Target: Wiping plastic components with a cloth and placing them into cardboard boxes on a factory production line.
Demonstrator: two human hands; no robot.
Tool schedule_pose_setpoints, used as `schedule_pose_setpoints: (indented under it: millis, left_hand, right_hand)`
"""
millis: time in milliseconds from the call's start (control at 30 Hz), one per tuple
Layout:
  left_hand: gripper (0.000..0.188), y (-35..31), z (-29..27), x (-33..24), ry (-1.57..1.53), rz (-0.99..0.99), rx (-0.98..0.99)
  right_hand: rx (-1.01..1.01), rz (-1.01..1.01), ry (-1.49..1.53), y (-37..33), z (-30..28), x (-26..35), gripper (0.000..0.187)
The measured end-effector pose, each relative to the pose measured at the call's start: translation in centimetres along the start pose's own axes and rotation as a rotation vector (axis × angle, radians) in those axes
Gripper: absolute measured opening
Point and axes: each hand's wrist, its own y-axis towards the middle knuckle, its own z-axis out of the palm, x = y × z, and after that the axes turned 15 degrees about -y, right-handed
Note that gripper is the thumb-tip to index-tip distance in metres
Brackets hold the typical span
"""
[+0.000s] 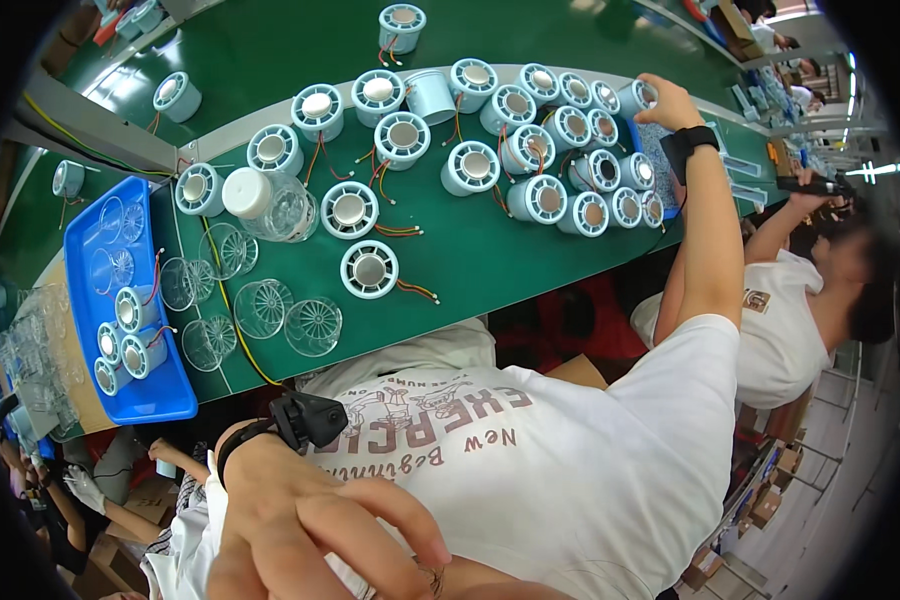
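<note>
Picking is underway: right hand [667, 100] is gripping a far motor [637, 97]. Left hand [310, 525] is hanging empty, fingers loosely spread. Next likely calls for lifting it clear of its neighbours.

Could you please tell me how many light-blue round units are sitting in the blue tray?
4, clustered at the near end of the blue tray: one light-blue round unit farthest, two side by side, and one nearest the corner. None seem hidden.
</note>
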Motion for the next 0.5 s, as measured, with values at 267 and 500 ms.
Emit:
schedule_pose_setpoints:
  millis: [267,500]
  left_hand:
    - [0.006,0.8,-0.6,-0.8,-0.238,-0.18,-0.214]
    - [0.006,0.4,-2.2,-0.6,-0.08,-0.065,0.071]
  right_hand:
    - [0.005,-0.015,-0.016,0.0,0.1,1.8,0.076]
    - [0.021,0.034,-0.035,2.9,0.2,1.1,0.078]
